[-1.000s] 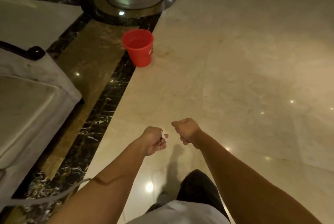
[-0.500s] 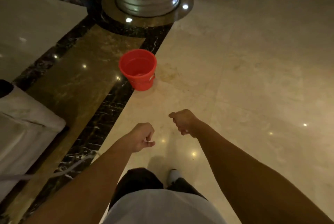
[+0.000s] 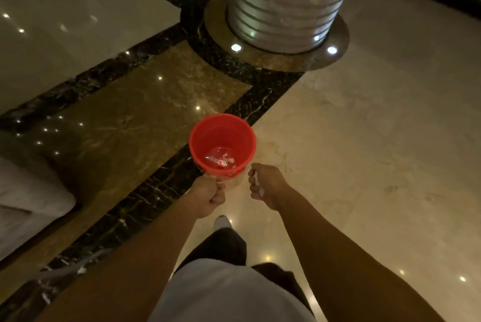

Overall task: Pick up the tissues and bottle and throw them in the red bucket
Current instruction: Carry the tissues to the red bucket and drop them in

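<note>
A round red plastic bucket [image 3: 222,147] stood on polished marble floor [image 3: 377,139], holding a clear crumpled bottle [image 3: 217,157] and white tissue scraps [image 3: 226,160]. The clenched left hand [image 3: 208,196] and right hand [image 3: 265,186], pinching something white, hovered beside its near rim. A ribbed metal column [image 3: 283,1] rose beyond; a pale sofa edge [image 3: 28,202] sat left. Open floor lay right.

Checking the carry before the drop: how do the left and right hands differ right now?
The left hand is a tight fist, knuckles up, with nothing clearly showing in it; the right hand is curled looser, with a white scrap, probably tissue, peeking between its fingers. The left hand overlaps the red bucket's near rim in view; the right hand sits just off the rim to the right. Both are closed and held short of the bucket opening.
</note>
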Demonstrator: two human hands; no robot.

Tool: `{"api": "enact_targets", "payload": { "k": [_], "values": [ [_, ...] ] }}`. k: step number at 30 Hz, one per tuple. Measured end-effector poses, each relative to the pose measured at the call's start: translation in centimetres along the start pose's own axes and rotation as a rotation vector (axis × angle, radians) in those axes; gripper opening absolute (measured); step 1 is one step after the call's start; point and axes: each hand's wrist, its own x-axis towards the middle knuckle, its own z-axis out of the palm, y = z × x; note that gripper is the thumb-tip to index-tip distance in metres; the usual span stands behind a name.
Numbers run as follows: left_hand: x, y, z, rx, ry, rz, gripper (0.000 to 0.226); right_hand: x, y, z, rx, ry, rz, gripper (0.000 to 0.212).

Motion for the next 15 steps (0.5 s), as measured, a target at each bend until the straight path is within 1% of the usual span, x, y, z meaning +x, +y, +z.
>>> {"api": "enact_targets", "payload": {
  "k": [2,4,5,7,8,11,12,13,14,15],
  "values": [
    [2.6,4.3,1.2,-0.064,0.036,0.014,0.022,3.1,-4.0,-0.3,0.018,-0.011,0.033,0.023],
    [4.5,7.8,2.5,-0.182,0.116,-0.010,0.017,5.2,-7.9,-0.5,0.032,-0.034,0.075,0.015],
    [5.3,9.0,2.9,-0.246,0.139,-0.032,0.014,6.1,-9.3,-0.5,0.048,-0.065,0.095,0.015],
    [7.4,11.7,3.8,-0.398,0.136,-0.062,0.008,8.4,-12.7,-0.6,0.066,-0.121,0.135,0.027],
    [8.6,12.9,4.3,-0.436,0.143,-0.052,0.012,9.7,-14.3,-0.5,0.058,-0.131,0.149,0.031],
    [11.2,15.6,5.4,-0.452,0.172,-0.016,0.052,13.2,-18.1,0.2,-0.021,-0.184,0.134,0.041],
    [11.8,16.5,5.7,-0.443,0.173,0.018,0.061,14.1,-19.4,0.6,-0.059,-0.175,0.111,0.047],
    [12.4,17.6,6.0,-0.431,0.193,0.044,0.067,15.2,-20.6,0.8,-0.127,-0.135,0.077,0.056],
    [12.6,18.2,6.0,-0.400,0.247,0.051,0.073,16.1,-21.5,1.0,-0.224,-0.062,0.020,0.069],
    [12.8,18.8,5.8,-0.385,0.322,0.044,0.078,17.0,-22.5,1.2,-0.332,-0.019,-0.044,0.077]
  ]
}}
